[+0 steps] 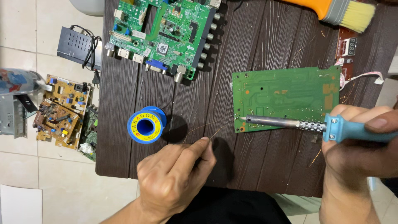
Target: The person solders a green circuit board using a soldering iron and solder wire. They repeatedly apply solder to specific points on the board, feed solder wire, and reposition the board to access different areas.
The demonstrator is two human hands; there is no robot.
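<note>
The right hand (360,145) is wrapped around the blue handle of a soldering iron (290,122), thumb on top, at the right edge of the worktop (265,54). The iron lies nearly level, its metal barrel pointing left, with the tip touching the near-left corner of a green board (286,93) that lies solder side up. The iron looks light and stiff; the handle is the only safe place to hold it, since the perforated barrel and tip are likely hot.

The left hand (176,178) is narrowed to a pinch, thumb and forefinger closed on a thin solder wire (219,127). The wire runs up and right toward the iron's tip; it is so fine that I cannot be sure whether its end reaches the joint. It should be soft and easily bent, so a grip close to the free end gives control. The other end seems to trail back to the blue spool (146,125) standing just left of the hand.

The board is probably light, rigid and fragile, best held by its edges; nothing pins it down.

No open container shows on the worktop. Further off lie a second board (166,33) with connectors at far left and a brush (344,12) at far right. More boards (62,110) sit on the floor to the left.
</note>
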